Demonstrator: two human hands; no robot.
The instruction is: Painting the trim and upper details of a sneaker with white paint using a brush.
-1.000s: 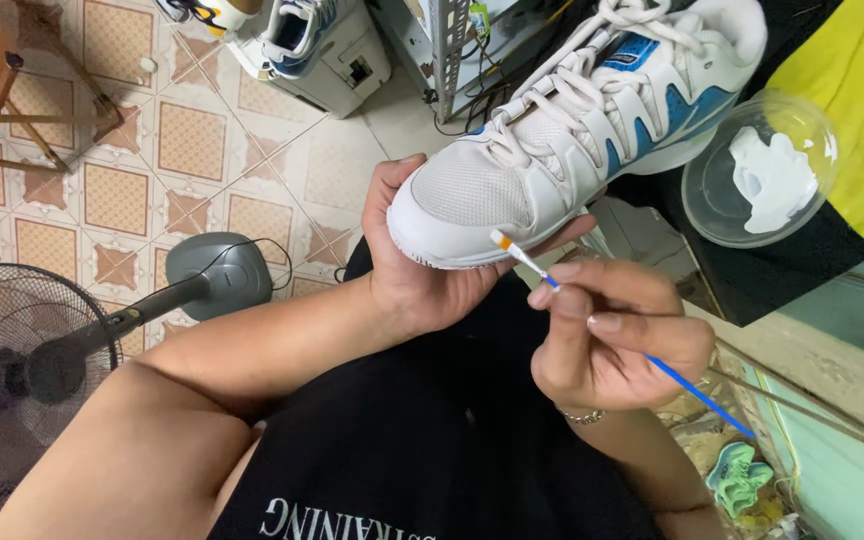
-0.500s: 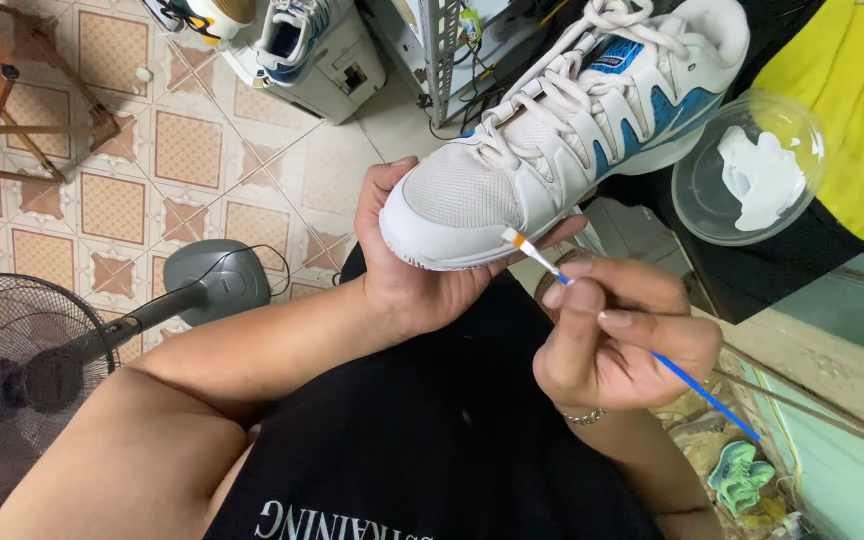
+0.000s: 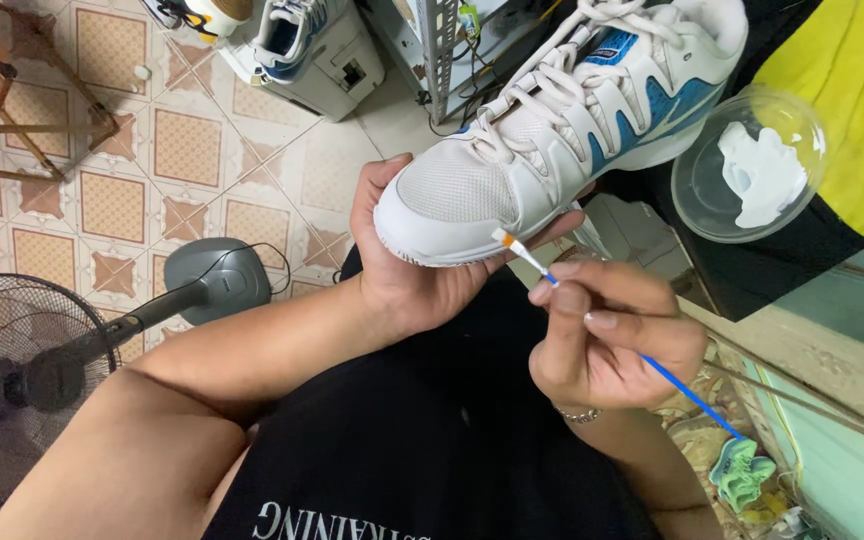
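Shoe drifted slightly left and down in view since a second ago, brush tip tracking with it, same grips. Left hand (image 3: 407, 270) cupped under the toe of the white-and-blue tennis shoe (image 3: 552, 130), fingers wrapped round the sole, shoe held in the air above the lap, toe pointing at the wearer. Right hand (image 3: 607, 335) closed in a pinch on a thin blue-handled paintbrush (image 3: 642, 358); bristle tip touching the white sole edge at the toe. Clear plastic lid with white paint (image 3: 752, 170) sits just right of the shoe on a dark surface, beside yellow cloth (image 3: 852, 110). Pedestal fan (image 3: 22, 380) on the tiled floor (image 3: 182, 150), lower left.
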